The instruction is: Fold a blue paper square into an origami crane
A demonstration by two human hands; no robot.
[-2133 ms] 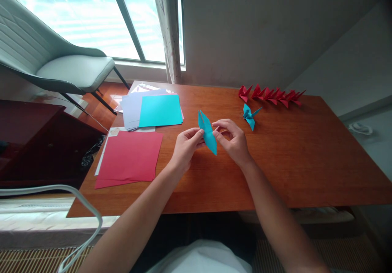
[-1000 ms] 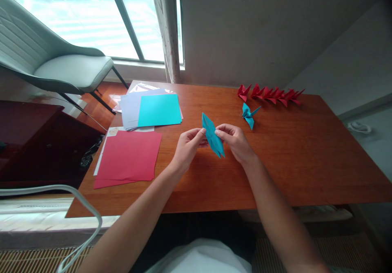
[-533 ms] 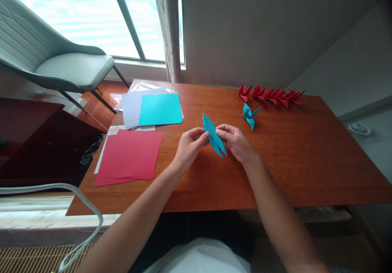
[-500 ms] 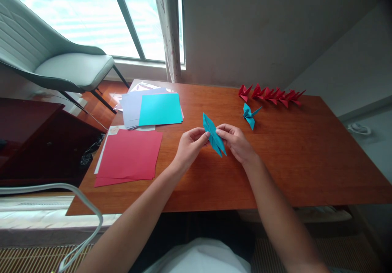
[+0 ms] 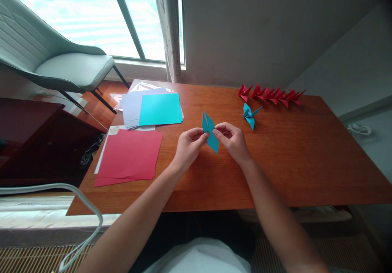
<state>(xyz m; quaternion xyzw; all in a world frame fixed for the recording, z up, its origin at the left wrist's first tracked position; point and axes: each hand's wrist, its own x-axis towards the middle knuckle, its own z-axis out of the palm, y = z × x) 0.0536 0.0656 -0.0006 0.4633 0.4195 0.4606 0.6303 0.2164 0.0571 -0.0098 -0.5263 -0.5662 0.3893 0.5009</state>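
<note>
Fingertips (image 5: 202,133) of the left hand (image 5: 189,144) are closed in a pinch on the left edge of the teal fold (image 5: 210,133), thumb against forefinger with the paper between them. The right hand (image 5: 233,140) pinches the same piece from the other side. Its thumb and forefinger (image 5: 218,133) are shut on the right edge, and its other fingers curl loosely behind. Both hands meet at the middle of the fold and hold it just above the table (image 5: 275,162), near the centre of the top. The fold is a long, narrow shape held at a tilt. Its split upper end, two points with a slit between them, leans to the far left. Its single lower point aims to the near right, down toward the table. Whether that lower point touches the wood I cannot tell.

Right of the hands and farther off, a teal crane (image 5: 249,115) sits on the table. Beyond it, by the far edge, a row of red cranes (image 5: 272,94) stands packed close together. Flat sheets lie on the left: a teal sheet (image 5: 160,109) on a pale stack (image 5: 131,110) at the far left, and red sheets (image 5: 129,156) nearer, well apart from the hands. A chair (image 5: 65,70) stands off the table's far left, under the window (image 5: 76,15).
</note>
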